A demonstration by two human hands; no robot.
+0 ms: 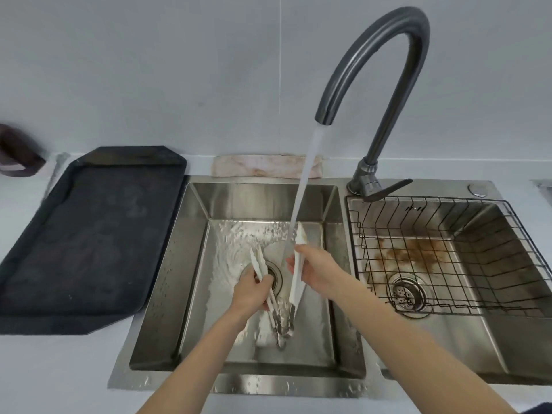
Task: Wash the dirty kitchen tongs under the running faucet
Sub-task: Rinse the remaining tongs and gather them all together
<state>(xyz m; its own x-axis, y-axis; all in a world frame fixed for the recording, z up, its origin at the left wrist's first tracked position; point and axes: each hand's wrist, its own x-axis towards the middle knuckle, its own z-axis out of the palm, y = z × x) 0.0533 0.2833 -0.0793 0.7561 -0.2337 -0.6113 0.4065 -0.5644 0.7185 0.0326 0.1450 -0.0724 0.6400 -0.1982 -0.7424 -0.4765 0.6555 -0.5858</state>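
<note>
Dark holder (pixel 18 153): cut by left edge. Tongs (pixel 295 282): midsections hidden within hands. Metal item (pixel 542 186): cut at right edge, unidentifiable.

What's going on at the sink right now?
A person is rinsing white tongs in the left basin. The left hand grips one arm, the right hand grips the other, spreading them apart. Water from the faucet falls onto the arm held by the right hand. The right basin holds a wire rack.
</note>
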